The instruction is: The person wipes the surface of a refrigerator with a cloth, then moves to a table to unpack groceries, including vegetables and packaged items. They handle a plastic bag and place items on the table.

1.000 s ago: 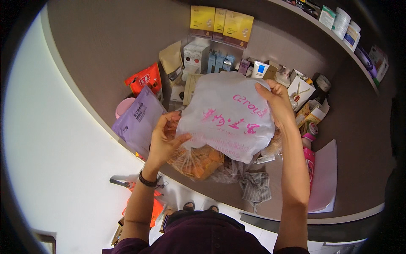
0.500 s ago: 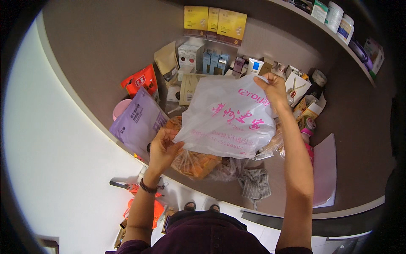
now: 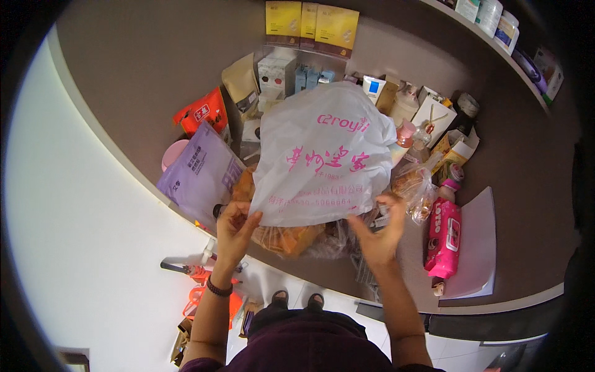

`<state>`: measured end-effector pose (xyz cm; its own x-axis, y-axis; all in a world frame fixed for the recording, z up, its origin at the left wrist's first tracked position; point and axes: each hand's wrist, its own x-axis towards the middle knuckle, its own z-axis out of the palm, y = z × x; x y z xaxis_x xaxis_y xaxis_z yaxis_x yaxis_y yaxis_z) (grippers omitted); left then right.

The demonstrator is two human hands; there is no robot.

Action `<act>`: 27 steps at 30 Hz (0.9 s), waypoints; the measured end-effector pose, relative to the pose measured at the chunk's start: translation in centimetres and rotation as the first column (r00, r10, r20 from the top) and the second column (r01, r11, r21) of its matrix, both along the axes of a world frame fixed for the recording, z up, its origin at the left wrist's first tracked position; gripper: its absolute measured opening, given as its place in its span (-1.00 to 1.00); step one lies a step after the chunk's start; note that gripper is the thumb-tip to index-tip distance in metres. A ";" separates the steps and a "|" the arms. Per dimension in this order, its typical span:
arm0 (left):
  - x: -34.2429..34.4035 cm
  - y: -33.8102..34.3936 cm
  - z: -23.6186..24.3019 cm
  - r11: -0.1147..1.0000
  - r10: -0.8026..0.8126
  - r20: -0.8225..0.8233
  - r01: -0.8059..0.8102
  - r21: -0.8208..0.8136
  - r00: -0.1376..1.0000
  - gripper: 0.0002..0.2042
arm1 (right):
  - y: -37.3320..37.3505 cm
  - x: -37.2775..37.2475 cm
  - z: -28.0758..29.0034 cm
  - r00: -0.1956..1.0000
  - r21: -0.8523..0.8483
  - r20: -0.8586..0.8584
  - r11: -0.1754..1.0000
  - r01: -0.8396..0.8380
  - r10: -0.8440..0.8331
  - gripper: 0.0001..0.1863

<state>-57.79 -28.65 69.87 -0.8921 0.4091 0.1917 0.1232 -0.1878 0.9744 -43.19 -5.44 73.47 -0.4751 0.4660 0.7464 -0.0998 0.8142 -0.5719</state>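
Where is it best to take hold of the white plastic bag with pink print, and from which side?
Probably at its lower edge, from the near side: the white plastic bag with pink print lies spread over clutter, and left hand and right hand already meet that free hem.

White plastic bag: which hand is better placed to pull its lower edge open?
Probably left. The left hand already pinches the white plastic bag at its lower corner; the right hand is spread open just under the edge, gripping nothing clearly.
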 end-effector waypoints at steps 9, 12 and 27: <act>0.3 -0.6 -1.4 0.983 0.174 -0.022 -0.176 -0.061 0.984 -0.89 | -0.9 -0.8 -3.9 0.999 0.014 0.038 1.000 -0.009 0.009 -0.72; 0.6 -0.4 -1.4 0.980 0.196 0.032 -0.196 -0.023 0.980 -0.86 | -0.4 0.2 -4.1 0.999 0.035 -0.020 0.999 -0.037 0.037 -0.76; -0.5 -2.3 -1.0 0.956 0.094 0.058 -0.074 -0.283 0.994 -0.86 | -0.9 1.2 -6.7 0.993 -0.558 -0.111 0.824 -0.096 0.040 -0.75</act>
<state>-58.26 -30.94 68.92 -0.9325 0.3607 0.0166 0.0569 0.1015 0.9932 -42.02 -6.37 66.81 -0.4651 0.7866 0.4062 -0.2164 0.3439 -0.9137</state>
